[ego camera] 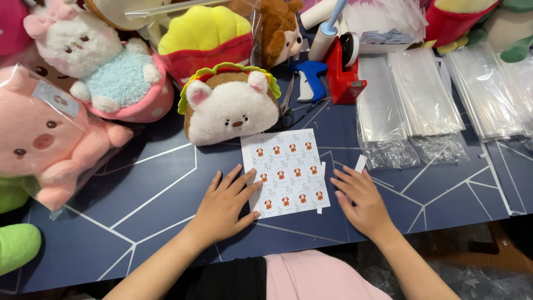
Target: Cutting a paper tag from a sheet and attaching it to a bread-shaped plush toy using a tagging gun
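A white sticker sheet (288, 166) with rows of small round orange-and-green stickers lies flat on the dark blue table (155, 200). My left hand (225, 205) rests palm down, fingers spread, its fingertips on the sheet's lower left edge. My right hand (360, 200) lies flat on the table just right of the sheet, fingers apart, holding nothing. A white plush toy (230, 105) shaped like a burger with a green frill sits just behind the sheet.
Plush toys crowd the left: a bagged pink pig (44, 139), a white-and-blue one (100, 66), a yellow-and-red one (208, 39). Behind are scissors (287, 105), a blue tagging gun (308, 78) and a red tape dispenser (344, 69). Stacks of clear plastic bags (422, 100) lie at right.
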